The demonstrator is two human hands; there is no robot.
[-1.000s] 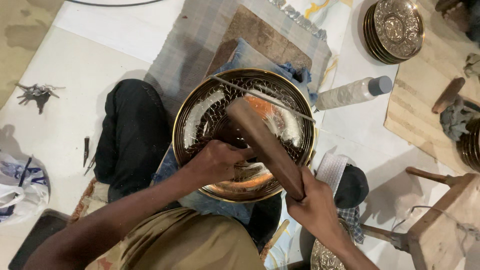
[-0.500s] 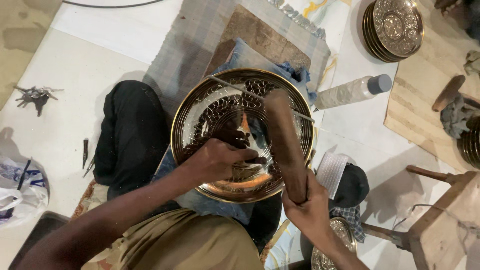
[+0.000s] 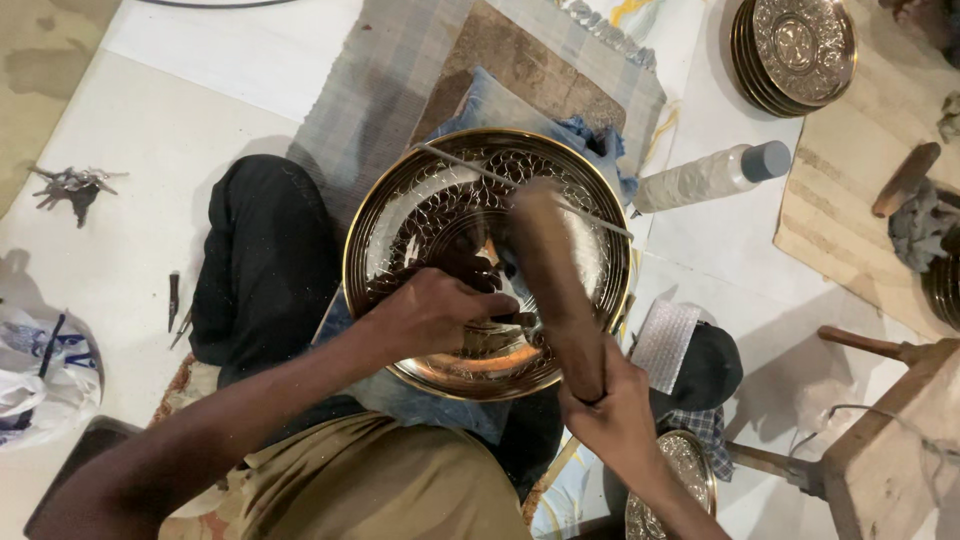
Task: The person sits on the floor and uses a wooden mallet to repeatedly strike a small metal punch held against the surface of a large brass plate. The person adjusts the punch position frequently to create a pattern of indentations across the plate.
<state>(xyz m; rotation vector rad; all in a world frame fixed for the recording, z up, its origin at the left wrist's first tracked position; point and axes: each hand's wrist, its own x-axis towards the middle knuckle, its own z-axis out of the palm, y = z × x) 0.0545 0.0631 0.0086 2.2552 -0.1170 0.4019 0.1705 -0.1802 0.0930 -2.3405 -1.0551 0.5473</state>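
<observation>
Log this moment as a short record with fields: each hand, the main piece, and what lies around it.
left hand: pressed on the engraved brass tray, gripping a small tool that is mostly hidden
right hand: gripping a wooden mallet, blurred, over the tray
tray: round, patterned, resting on blue cloth on the lap
right side: plastic bottle lying flat, stack of engraved plates
left side: bunch of keys, plastic bag

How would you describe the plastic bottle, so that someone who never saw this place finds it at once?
Start at the big engraved brass plate in the person's lap. Just past its right rim, on the pale floor, lies the bottle. It is the only clear, ribbed thing there, on its side, with a grey-blue cap pointing toward the stack of plates in the far right corner.
</observation>
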